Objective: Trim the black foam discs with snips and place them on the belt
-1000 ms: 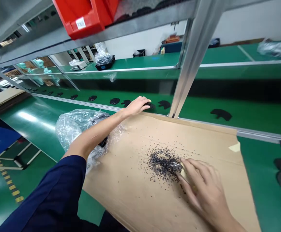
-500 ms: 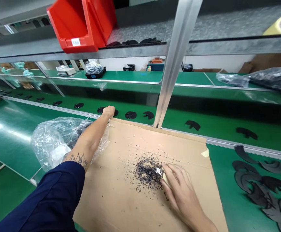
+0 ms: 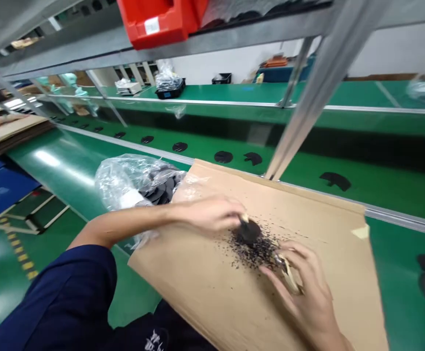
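My left hand (image 3: 214, 213) is closed with a thin black round piece (image 3: 249, 231) at its fingertips, a little blurred. The piece is over a heap of small black scraps (image 3: 251, 258) on a sheet of brown cardboard (image 3: 205, 287). To the right of the heap, my right hand (image 3: 309, 287) curls around small nippers (image 3: 288, 274) with cream handles and a metal head. The head points towards the scraps and stands apart from the black piece.
A clear plastic bag (image 3: 115, 183) with black pieces lies left of the cardboard. Behind runs a green belt (image 3: 203, 152) carrying a row of black pieces. A metal post (image 3: 303, 112) rises at the cardboard's back edge. Another person's arm (image 3: 0, 123) shows at far left.
My left hand has come from the belt to the scrap heap with a black round piece. My right hand keeps the nippers near the heap. The view has swung left.
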`<state>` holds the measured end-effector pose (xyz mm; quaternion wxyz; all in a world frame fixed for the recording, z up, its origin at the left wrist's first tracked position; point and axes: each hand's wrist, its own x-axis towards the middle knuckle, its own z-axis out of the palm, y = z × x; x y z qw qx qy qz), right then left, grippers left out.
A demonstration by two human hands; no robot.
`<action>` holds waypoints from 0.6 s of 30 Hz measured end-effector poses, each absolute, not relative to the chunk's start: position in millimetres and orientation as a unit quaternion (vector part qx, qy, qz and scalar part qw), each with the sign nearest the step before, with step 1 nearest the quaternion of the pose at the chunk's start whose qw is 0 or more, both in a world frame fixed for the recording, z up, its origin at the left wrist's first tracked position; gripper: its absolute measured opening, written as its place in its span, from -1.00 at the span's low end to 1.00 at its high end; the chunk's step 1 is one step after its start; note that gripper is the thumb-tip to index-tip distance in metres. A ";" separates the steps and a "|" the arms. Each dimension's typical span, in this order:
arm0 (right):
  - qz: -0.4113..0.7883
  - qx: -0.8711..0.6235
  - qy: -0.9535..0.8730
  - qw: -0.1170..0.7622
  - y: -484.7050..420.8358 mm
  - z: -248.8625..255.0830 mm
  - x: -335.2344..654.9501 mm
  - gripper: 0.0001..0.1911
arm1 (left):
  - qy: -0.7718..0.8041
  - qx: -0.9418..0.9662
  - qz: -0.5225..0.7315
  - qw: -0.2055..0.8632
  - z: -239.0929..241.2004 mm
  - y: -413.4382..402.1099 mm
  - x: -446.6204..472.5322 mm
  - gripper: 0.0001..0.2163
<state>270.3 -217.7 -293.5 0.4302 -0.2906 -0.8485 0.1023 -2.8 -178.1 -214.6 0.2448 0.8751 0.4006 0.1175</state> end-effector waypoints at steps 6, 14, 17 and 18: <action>0.243 -0.254 -0.852 0.389 -226.2 -287.8 255.2 -0.80 | 0.406 0.858 0.078 0.305 -234.7 -221.8 -8.7 -0.83; 0.367 -0.473 -0.700 0.389 -219.9 -283.5 247.6 -0.69 | 0.648 0.746 -0.152 0.012 -237.5 -201.1 -134.9 -0.75; 0.390 -0.472 -0.684 0.396 -219.9 -285.2 248.2 -0.69 | 0.636 0.753 -0.166 0.010 -242.2 -205.0 -149.5 -0.70; 0.392 -0.472 -0.682 0.398 -220.4 -286.2 249.0 -0.70 | 0.632 0.757 -0.168 0.009 -243.2 -206.5 -151.2 -0.69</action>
